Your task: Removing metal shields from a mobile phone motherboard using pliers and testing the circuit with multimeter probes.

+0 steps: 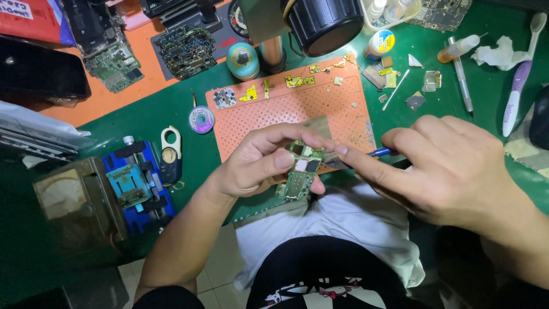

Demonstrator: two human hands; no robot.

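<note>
Green fibreglass shows between the fingers of the left hand (257, 166), which pinches a small rectangular circuit board (301, 171) by its edges, thumb across the face and fingertips curled over the far rim, just off the near edge of the green work mat (171, 114), above the lap. The right hand (452, 169) comes in from 3 o'clock, fingers closed together around a thin blue-handled metal tool (380, 152), the forefinger stretched along it so the tip meets the board's upper right corner. At 12 o'clock from the board lies an orange perforated silicone pad (297, 109) strewn with small yellow and grey parts. At 9 o'clock stands a blue metal board clamp (137, 183). A white and purple toothbrush (517, 86) rests at 2 o'clock.
</note>
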